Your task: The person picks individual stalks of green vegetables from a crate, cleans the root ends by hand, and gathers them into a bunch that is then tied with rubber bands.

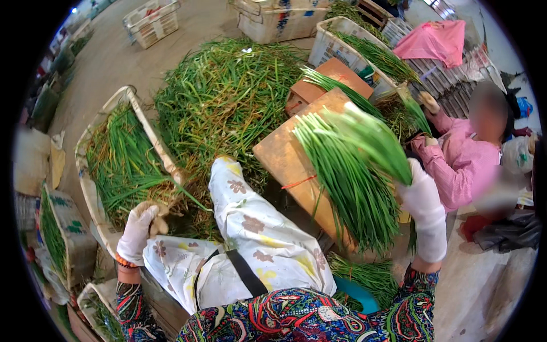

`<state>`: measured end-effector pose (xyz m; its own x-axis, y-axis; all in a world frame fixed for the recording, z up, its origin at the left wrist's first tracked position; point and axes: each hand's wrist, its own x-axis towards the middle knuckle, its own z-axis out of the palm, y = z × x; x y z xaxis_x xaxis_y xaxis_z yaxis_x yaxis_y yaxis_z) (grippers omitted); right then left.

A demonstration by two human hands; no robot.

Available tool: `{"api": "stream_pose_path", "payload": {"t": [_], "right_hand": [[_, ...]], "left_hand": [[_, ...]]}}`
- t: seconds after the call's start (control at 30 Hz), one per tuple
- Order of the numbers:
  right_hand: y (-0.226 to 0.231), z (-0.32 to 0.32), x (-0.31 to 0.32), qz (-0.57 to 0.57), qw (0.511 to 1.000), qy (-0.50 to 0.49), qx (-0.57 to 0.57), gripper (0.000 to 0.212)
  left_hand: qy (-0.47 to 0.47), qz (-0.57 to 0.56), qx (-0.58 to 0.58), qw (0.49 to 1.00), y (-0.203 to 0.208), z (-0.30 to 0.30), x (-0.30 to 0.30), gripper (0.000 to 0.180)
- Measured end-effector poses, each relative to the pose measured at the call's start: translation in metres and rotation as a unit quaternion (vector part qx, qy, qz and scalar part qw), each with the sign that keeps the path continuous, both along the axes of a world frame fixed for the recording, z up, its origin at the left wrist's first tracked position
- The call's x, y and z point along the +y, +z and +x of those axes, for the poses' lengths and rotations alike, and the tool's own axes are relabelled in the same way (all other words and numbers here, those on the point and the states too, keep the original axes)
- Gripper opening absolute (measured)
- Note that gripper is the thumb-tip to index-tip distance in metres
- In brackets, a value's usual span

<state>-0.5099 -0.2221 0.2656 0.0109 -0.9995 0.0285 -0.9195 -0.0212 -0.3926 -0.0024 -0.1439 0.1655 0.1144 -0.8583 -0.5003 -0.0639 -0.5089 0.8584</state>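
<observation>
My right hand [419, 182], in a white glove and smeared by motion, is closed round the leafy end of a bunch of garlic chives [373, 142]. Its pale stem ends point to the far left, above a larger pile of chives [347, 188] on a tilted wooden board [279, 149]. A red tie [299, 182] lies on the board beside that pile. My gloved left hand [145, 228] is curled shut by the near right side of a white crate [91, 188] full of loose chives. Brown, dry leaves hang next to its fingers; what it grips is hidden.
A big heap of chives and withered leaves [228, 97] lies beyond my knees. More chives fill a crate [342, 48] at the far right. A co-worker in pink [456, 148] sits at the right, holding chives. A patterned apron [256, 228] covers my lap.
</observation>
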Motion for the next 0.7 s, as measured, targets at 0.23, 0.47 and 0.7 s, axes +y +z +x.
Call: {"api": "stream_pose_path", "payload": {"t": [0.23,0.47,0.7], "right_hand": [[-0.105,-0.092,-0.093,0.097,0.986,-0.126,-0.049,0.044],[-0.144,-0.081,-0.148,0.163,0.948,-0.144,-0.233,0.018],[-0.081,-0.095,-0.114,0.178,0.950,-0.139,-0.213,0.020]], "left_hand": [[-0.356,-0.438,-0.417,0.712,0.004,-0.173,-0.138,0.094],[-0.454,-0.531,-0.504,0.507,-0.027,-0.321,-0.195,0.071],[-0.576,-0.412,-0.512,0.486,-0.054,-0.388,-0.248,0.059]]}}
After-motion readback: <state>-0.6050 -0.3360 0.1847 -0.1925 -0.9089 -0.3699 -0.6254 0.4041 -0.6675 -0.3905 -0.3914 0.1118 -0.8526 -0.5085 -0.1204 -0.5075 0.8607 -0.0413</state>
